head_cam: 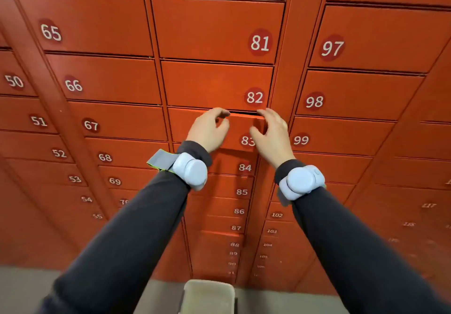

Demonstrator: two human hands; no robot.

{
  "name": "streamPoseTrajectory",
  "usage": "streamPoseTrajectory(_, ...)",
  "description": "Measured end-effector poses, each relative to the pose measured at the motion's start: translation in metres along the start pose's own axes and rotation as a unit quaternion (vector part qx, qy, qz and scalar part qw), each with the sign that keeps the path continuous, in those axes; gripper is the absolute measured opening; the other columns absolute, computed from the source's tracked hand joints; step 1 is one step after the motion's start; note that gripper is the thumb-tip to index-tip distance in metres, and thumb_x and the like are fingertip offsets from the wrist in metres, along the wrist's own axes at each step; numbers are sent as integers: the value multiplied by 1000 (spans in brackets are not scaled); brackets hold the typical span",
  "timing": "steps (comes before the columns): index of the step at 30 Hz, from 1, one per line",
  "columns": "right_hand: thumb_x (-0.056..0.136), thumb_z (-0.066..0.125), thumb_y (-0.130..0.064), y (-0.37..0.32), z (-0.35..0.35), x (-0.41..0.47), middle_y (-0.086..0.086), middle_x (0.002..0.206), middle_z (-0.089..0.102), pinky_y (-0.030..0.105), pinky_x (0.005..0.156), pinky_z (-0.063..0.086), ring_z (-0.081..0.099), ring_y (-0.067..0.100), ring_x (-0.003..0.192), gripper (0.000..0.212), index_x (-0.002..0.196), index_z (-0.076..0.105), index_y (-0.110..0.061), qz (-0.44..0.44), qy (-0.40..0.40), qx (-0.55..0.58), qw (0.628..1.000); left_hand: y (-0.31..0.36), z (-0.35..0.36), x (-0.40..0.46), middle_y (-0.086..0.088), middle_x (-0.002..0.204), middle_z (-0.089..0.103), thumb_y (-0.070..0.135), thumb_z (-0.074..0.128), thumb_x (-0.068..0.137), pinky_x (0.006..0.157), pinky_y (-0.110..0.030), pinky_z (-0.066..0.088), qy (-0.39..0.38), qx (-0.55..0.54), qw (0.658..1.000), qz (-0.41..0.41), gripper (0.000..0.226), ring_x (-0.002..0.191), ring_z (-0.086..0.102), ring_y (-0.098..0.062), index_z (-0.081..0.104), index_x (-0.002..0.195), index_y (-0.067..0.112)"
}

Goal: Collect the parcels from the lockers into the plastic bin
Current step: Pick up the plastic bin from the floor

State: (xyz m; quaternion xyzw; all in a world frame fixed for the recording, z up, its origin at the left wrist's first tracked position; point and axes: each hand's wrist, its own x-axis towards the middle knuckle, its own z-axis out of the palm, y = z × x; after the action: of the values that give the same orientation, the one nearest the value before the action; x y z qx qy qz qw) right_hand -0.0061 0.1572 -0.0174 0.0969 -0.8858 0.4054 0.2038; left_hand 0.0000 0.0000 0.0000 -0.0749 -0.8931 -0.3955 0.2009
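At the red wall of lockers (219,28), the door numbered 83 (240,130) is held by both hands at its top edge.

White numbers are printed on darker red circles: 65, 66, 67 in one column, 81, 82, 83, 84 in the middle, 97, 98, 99 at the right. The door of 83 is wide and low, its long axis horizontal, and its top is tilted out from the wall, so a dark gap is seen under 82. The left hand (207,129) is curled over the top edge, a narrow grip; the right hand (273,133) is hooked at the upper right corner. No parcel can be seen. The plastic bin (207,294), pale, is on the floor below, between the arms.
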Motion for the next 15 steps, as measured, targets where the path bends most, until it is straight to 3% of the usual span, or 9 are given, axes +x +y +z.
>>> streamPoseTrajectory(6,90,52,-26,7,3,-3,6,158,19,39,119,17,14,23,146,64,147,26,-15,14,-89,-34,995,-2,-1,-21,-6,136,53,18,46,92,103,-25,33,-46,37,998,-17,36,125,48,-22,53,127,14)
streamPoseTrajectory(11,90,54,-24,10,10,-6,5,159,14,37,116,20,14,23,146,63,146,27,-16,16,-69,-4,997,-9,-2,-30,-6,134,53,20,45,93,102,-30,36,-67,36,997,-28,34,121,50,-22,52,126,16)
streamPoseTrajectory(15,89,54,-19,15,24,-21,5,159,10,31,115,19,15,22,146,60,144,32,-18,28,3,66,997,-30,5,-41,-7,123,59,18,47,92,93,-27,40,-83,22,995,-49,27,107,54,-19,56,117,12)
